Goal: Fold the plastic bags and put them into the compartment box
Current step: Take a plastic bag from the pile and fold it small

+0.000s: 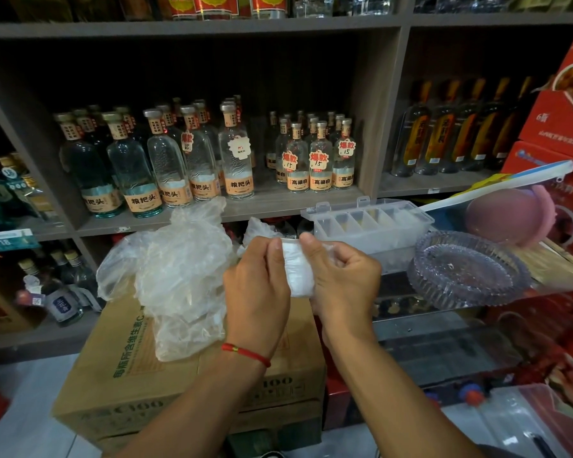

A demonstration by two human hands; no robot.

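Both hands' fingers [275, 256] pinch a folded bag [297, 271], its lower edge seemingly hidden.

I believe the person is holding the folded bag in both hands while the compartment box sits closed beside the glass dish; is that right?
Not quite: the compartment box is open, its lid tipped back and its dividers showing, as the head view shows. The rest holds: the left hand and right hand both grip the folded bag, and the box sits beside the glass dish.
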